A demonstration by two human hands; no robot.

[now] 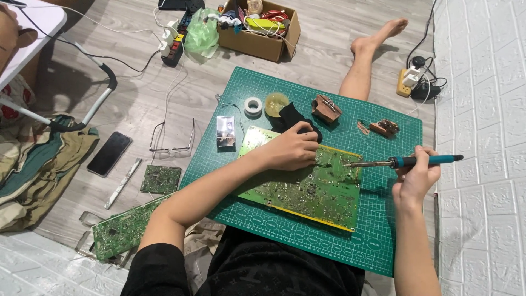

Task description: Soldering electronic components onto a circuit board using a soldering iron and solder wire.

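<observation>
the board (307, 189) lies on the mat (383, 230). left hand (293, 149), fingers curled together, presses its top edge; right hand (416, 175) pinches the iron (405, 161), tip on the board near the left fingertips. a slip could burn them.

A home room used as a makeshift electronics repair spot. A green cutting mat (383, 241) lies on the wood-look floor (137, 104). Spare circuit boards (160, 179), power strips (173, 49) and a cardboard box of parts (263, 38) surround it.

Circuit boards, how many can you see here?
3. A large circuit board on the green mat under the left hand, a small one and a long one on the floor.
</observation>
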